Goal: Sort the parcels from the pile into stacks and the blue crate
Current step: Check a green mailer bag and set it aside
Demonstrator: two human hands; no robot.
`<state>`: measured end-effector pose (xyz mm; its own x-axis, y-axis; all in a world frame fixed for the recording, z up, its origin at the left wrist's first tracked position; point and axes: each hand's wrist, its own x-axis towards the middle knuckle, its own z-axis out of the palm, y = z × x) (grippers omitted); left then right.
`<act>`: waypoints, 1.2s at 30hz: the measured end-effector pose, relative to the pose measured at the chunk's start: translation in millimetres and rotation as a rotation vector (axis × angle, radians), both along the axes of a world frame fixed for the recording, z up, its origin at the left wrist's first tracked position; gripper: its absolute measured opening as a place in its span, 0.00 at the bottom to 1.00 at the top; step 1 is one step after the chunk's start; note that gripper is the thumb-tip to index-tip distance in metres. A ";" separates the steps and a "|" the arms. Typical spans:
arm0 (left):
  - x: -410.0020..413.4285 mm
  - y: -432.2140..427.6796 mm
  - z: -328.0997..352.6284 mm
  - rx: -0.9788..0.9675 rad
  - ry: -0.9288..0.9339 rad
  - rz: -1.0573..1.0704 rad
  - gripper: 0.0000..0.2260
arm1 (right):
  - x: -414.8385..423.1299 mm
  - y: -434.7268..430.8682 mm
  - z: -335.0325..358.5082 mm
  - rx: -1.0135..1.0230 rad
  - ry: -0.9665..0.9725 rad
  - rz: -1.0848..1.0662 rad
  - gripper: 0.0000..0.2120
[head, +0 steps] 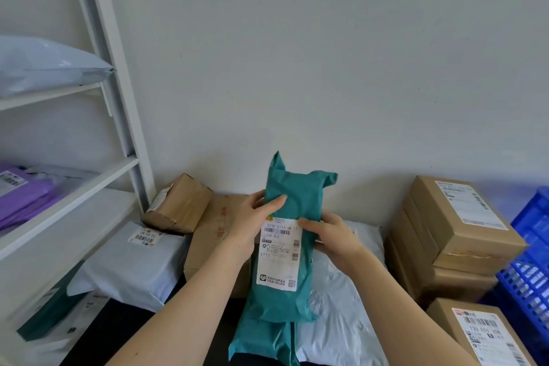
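Centre frame, the left hand and right hand grip a soft teal plastic mailer parcel upright; its white shipping label reads "E113-J6", with "E113" again below.

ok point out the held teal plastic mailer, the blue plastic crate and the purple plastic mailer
teal plastic mailer (282,304): head view, body below the label
blue plastic crate (525,285): head view, side wall
purple plastic mailer (23,196): head view, top face

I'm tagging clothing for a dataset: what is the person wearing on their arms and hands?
The left hand and right hand are bare: no gloves, and no ring, watch or bracelet shows. The left forearm and right forearm are bare too; no sleeve reaches into view.
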<state>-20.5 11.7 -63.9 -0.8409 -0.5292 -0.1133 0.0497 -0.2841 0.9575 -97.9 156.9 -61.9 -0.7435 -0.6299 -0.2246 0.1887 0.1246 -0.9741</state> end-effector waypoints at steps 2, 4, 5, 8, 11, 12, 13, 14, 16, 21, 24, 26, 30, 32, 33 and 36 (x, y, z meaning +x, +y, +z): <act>0.1 0.0 5.6 0.021 0.054 -0.030 0.23 | -0.8 0.3 2.9 -0.016 0.015 0.026 0.09; -2.6 -2.9 10.2 0.030 0.065 -0.020 0.31 | -1.7 -0.3 5.0 -0.018 0.031 0.040 0.10; -4.6 -4.2 13.1 0.029 0.057 -0.007 0.32 | -2.5 -1.0 5.9 -0.017 0.043 0.042 0.10; -10.5 -8.3 24.3 0.073 -0.007 0.088 0.27 | -1.9 -4.0 13.8 -0.026 0.086 0.022 0.09; -15.5 -9.4 38.5 0.009 -0.075 0.225 0.16 | -1.7 -7.7 28.3 -0.082 0.147 -0.015 0.10; -15.8 -9.0 44.2 -0.007 -0.063 0.257 0.14 | -1.2 -9.1 34.3 -0.096 0.171 -0.028 0.10; -15.6 -9.2 50.5 -0.025 -0.039 0.285 0.13 | -2.1 -10.6 39.4 -0.104 0.199 -0.045 0.10; -14.9 -9.5 56.4 -0.056 -0.016 0.310 0.12 | -1.3 -11.9 44.8 -0.113 0.219 -0.069 0.10; -14.4 -10.8 66.1 -0.154 0.004 0.340 0.10 | 0.2 -14.6 54.9 -0.133 0.253 -0.136 0.11; -18.2 -5.6 70.9 -0.380 0.062 0.402 0.09 | 3.5 -23.9 68.4 -0.200 0.293 -0.316 0.12; -18.6 2.4 60.4 -0.445 0.141 0.421 0.06 | 2.1 -27.0 69.1 -0.213 0.273 -0.410 0.30; -17.7 6.7 51.0 -0.488 0.165 0.428 0.05 | 0.5 -26.1 68.7 -0.169 0.299 -0.469 0.28; -12.6 16.4 36.4 -0.585 0.187 0.462 0.05 | -1.6 -17.9 61.8 -0.053 0.388 -0.591 0.21; -10.6 19.4 29.1 -0.576 0.176 0.476 0.07 | -0.6 -13.4 54.3 -0.005 0.420 -0.625 0.21; -9.5 19.9 26.0 -0.565 0.172 0.472 0.09 | 0.6 -11.5 50.2 0.014 0.433 -0.631 0.20; -8.1 20.8 22.2 -0.566 0.191 0.461 0.15 | 4.1 -4.7 43.0 0.045 0.482 -0.652 0.20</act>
<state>-28.6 32.5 -41.7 -0.4978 -0.7666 0.4056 0.2240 0.3382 0.9140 -93.8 152.2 -18.9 -0.9794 -0.0343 0.1990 -0.2020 0.1754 -0.9636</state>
